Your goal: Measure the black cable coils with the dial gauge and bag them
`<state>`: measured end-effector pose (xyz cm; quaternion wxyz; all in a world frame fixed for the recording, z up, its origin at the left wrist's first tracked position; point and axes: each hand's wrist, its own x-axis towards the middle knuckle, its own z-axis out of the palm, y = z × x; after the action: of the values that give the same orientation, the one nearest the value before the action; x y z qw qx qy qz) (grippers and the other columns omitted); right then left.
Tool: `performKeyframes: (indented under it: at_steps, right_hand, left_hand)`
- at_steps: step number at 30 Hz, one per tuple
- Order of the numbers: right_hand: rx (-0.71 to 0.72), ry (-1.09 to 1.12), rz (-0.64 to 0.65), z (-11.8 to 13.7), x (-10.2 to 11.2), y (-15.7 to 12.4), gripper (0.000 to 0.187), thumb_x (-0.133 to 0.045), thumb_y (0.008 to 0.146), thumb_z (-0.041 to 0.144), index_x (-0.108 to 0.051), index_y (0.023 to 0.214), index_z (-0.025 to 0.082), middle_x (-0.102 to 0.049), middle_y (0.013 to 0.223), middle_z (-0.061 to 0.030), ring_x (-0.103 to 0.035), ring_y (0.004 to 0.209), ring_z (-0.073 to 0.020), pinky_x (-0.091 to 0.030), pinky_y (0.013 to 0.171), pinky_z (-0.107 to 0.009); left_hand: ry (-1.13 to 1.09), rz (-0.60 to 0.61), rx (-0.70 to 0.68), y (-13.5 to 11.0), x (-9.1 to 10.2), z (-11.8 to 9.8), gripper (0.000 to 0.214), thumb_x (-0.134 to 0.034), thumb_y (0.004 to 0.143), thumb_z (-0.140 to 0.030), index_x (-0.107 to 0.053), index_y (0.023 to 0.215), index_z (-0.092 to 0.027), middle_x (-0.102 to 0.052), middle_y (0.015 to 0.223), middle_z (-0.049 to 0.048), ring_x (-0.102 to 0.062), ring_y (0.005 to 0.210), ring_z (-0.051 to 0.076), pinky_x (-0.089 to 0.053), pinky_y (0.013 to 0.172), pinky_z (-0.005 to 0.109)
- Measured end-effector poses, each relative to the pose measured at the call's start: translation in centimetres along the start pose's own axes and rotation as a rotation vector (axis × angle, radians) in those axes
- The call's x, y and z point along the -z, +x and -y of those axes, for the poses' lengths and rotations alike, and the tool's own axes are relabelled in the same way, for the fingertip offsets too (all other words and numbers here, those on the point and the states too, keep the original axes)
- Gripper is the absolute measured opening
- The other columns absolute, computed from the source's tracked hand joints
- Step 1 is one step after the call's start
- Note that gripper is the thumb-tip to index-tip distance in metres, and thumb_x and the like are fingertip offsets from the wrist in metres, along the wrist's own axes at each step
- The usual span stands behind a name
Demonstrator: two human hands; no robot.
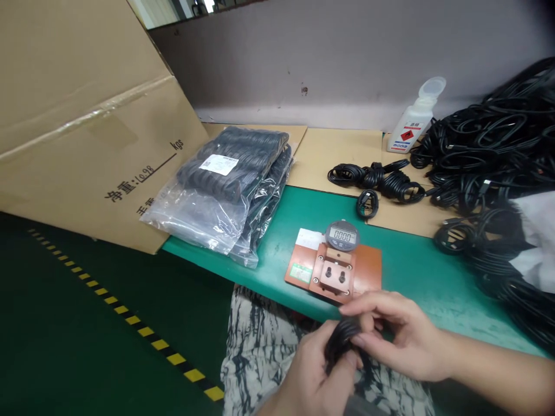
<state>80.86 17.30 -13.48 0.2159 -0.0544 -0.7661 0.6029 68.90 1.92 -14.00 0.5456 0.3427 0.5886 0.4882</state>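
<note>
A coiled black cable is held between both hands, just in front of the table's near edge. My left hand is wrapped round the coil from below and the left. My right hand pinches the coil's upper right side with thumb and fingers; parts of the coil are hidden behind the fingers. Just beyond the hands, a digital dial gauge reading 0.000 sits on an orange-brown fixture with a metal block.
Plastic bags of coiled cables lie at the left on the green table. A large cardboard box stands beyond them. Loose coils lie at the back near a white bottle. A big cable heap fills the right.
</note>
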Motion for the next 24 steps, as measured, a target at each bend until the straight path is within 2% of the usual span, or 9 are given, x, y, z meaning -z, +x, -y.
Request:
performKeyframes:
  at_steps: [5, 7, 9, 11, 13, 16, 18, 20, 24]
  right_hand:
    - [-0.144, 0.127, 0.188, 0.4, 0.7, 0.2, 0.018, -0.063, 0.089, 0.015, -0.063, 0.107, 0.013, -0.06, 0.052, 0.0044, -0.064, 0.046, -0.0113, -0.048, 0.047, -0.016]
    - [-0.178, 0.138, 0.21, 0.4, 0.8, 0.2, 0.018, -0.062, 0.09, 0.017, -0.062, 0.107, 0.013, -0.06, 0.052, 0.004, -0.065, 0.046, -0.0121, -0.048, 0.047, -0.017]
    - [-0.135, 0.057, 0.172, 0.2, 0.7, 0.1, 0.019, -0.063, 0.088, 0.016, -0.063, 0.108, 0.013, -0.06, 0.054, 0.0041, -0.06, 0.045, -0.0105, -0.047, 0.047, -0.018]
    - [-0.028, -0.047, 0.104, -0.1, 0.5, 0.2, 0.022, -0.062, 0.087, 0.014, -0.064, 0.108, 0.015, -0.057, 0.054, 0.005, -0.054, 0.045, -0.0098, -0.045, 0.048, -0.019]
    - [0.075, -0.1, 0.055, -0.3, 0.2, 0.2, 0.027, -0.061, 0.087, 0.012, -0.064, 0.113, 0.017, -0.053, 0.053, 0.0061, -0.052, 0.046, -0.0102, -0.044, 0.048, -0.02]
    - [0.142, -0.116, 0.042, -0.5, 0.0, 0.1, 0.036, -0.06, 0.088, 0.012, -0.061, 0.123, 0.019, -0.05, 0.056, 0.0065, -0.05, 0.047, -0.0104, -0.043, 0.048, -0.02]
    - [0.112, -0.12, 0.042, -0.4, -0.1, 0.0, 0.038, -0.061, 0.089, 0.012, -0.057, 0.126, 0.019, -0.051, 0.06, 0.0059, -0.049, 0.048, -0.0098, -0.042, 0.047, -0.019]
    - [0.064, -0.124, 0.035, -0.4, -0.1, -0.2, 0.035, -0.062, 0.09, 0.014, -0.055, 0.125, 0.02, -0.053, 0.065, 0.0047, -0.049, 0.049, -0.0096, -0.042, 0.046, -0.019]
    - [0.054, -0.159, 0.031, -0.2, -0.2, -0.2, 0.021, -0.062, 0.092, 0.016, -0.058, 0.112, 0.019, -0.055, 0.064, 0.004, -0.051, 0.049, -0.0101, -0.042, 0.046, -0.019]
  left_hand:
    - [-0.287, 0.097, 0.08, 0.2, -1.1, 1.2, 0.036, -0.061, 0.088, -0.051, -0.057, 0.091, -0.016, -0.058, 0.071, 0.0013, -0.049, 0.044, 0.008, -0.043, 0.046, 0.021]
    - [-0.263, 0.087, 0.055, 0.2, -1.2, 1.2, 0.037, -0.059, 0.089, -0.052, -0.059, 0.095, -0.015, -0.059, 0.072, 0.0017, -0.048, 0.044, 0.008, -0.044, 0.047, 0.022]
    - [-0.12, 0.002, -0.018, 0.1, -1.2, 0.7, 0.033, -0.057, 0.092, -0.047, -0.063, 0.102, -0.016, -0.064, 0.078, 0.0048, -0.058, 0.056, 0.013, -0.05, 0.056, 0.025]
    - [-0.024, -0.105, -0.093, 0.0, -1.1, 0.2, 0.032, -0.057, 0.094, -0.041, -0.062, 0.115, -0.017, -0.069, 0.093, 0.0093, -0.067, 0.079, 0.021, -0.055, 0.074, 0.031]
    - [-0.032, -0.174, -0.129, -0.1, -1.1, -0.3, 0.036, -0.057, 0.094, -0.038, -0.058, 0.124, -0.018, -0.069, 0.109, 0.013, -0.066, 0.099, 0.025, -0.054, 0.089, 0.036]
    - [-0.104, -0.202, -0.152, -0.2, -1.1, -0.3, 0.035, -0.058, 0.094, -0.038, -0.059, 0.122, -0.018, -0.067, 0.116, 0.0149, -0.065, 0.107, 0.027, -0.053, 0.096, 0.04]
    - [-0.149, -0.228, -0.176, -0.2, -1.2, -0.1, 0.031, -0.061, 0.093, -0.038, -0.063, 0.116, -0.018, -0.065, 0.118, 0.0145, -0.065, 0.107, 0.027, -0.054, 0.095, 0.039]
    - [-0.191, -0.253, -0.163, -0.3, -1.2, 0.1, 0.028, -0.063, 0.092, -0.038, -0.066, 0.111, -0.018, -0.064, 0.115, 0.0131, -0.066, 0.101, 0.025, -0.057, 0.087, 0.034]
    - [-0.307, -0.323, -0.029, -0.4, -1.7, 0.6, 0.036, -0.07, 0.088, -0.04, -0.062, 0.118, -0.02, -0.067, 0.107, 0.0093, -0.066, 0.078, 0.017, -0.058, 0.066, 0.026]
